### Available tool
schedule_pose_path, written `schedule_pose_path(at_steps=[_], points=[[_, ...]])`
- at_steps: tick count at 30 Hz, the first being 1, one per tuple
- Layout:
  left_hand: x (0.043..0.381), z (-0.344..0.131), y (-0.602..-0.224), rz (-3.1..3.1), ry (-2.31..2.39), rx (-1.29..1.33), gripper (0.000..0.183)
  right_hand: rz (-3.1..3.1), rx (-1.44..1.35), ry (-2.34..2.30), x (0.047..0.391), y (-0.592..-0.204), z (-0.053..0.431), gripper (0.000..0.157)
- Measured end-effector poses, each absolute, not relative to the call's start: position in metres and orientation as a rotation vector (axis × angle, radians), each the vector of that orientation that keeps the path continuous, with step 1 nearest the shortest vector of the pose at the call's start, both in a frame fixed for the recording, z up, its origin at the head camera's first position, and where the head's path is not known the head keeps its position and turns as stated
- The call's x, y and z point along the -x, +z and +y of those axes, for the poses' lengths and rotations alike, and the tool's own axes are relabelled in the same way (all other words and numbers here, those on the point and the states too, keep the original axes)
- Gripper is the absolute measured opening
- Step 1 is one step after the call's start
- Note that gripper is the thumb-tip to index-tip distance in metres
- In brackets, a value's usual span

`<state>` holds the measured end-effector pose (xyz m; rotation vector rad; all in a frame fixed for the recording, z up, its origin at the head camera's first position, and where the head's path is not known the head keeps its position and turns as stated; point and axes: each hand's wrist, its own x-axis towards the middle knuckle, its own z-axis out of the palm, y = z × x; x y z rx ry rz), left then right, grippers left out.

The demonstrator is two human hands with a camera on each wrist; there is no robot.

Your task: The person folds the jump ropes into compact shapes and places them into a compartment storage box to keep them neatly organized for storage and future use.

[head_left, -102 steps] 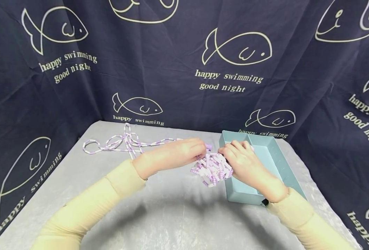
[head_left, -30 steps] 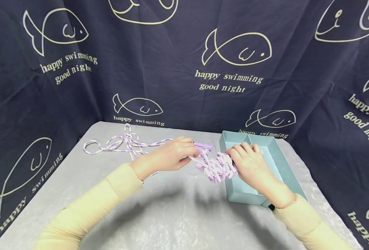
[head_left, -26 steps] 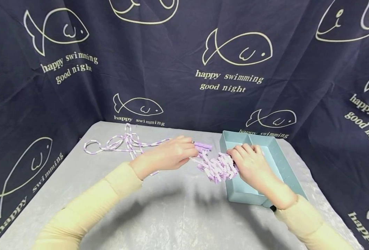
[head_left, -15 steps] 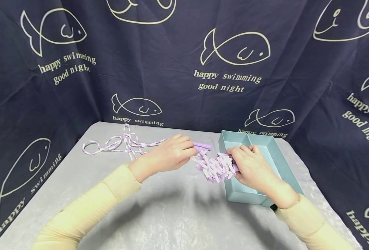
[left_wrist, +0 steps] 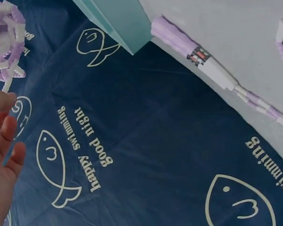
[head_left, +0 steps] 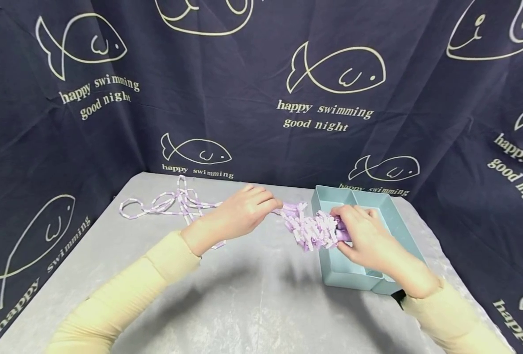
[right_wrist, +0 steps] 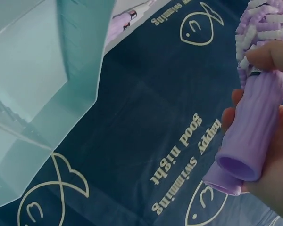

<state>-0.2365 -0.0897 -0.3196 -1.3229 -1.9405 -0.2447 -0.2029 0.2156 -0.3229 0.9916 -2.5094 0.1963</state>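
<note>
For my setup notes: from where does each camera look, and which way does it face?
Head: worn on the head, facing forward and down over the table; left hand, right hand and sleeves show.
Left wrist: on that wrist, facing the patterned cloth and beaded rope; the hand shows partly.
Right wrist: on that wrist, facing two purple handles; part of the hand gripping them shows.
Both wrist views share the tray and cloth.

A big dark blue cloth (head_left: 252, 83) hangs like walls behind the far edge of the table (head_left: 261, 314) and past its left and right edges. It has soft folds. Pale yellow fish (head_left: 337, 69) are drawn on it, with the words "happy swimming" and "good night". The table is light grey and patchy, with blurry shadows (head_left: 190, 300).
</note>
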Motion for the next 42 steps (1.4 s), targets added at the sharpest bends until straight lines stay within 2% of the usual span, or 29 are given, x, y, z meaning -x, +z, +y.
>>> schedule_pose_path(at_steps=[17, 37, 42], points=[[0.266, -0.082, -0.362, -2.211, -0.136, 1.071, 0.040, -2.533, -0.648, 0.221, 0.214, -0.337, 0.256, 0.047], [0.325, -0.075, -0.411, -2.495, -0.069, 0.945, 0.055, -2.507, 0.037, 0.436, 0.229, -0.376, 0.289, 0.054], [0.337, -0.068, -0.421, -2.555, -0.015, 0.942, 0.059, -2.500, 0.203, 0.438, 0.233, -0.389, 0.295, 0.050]])
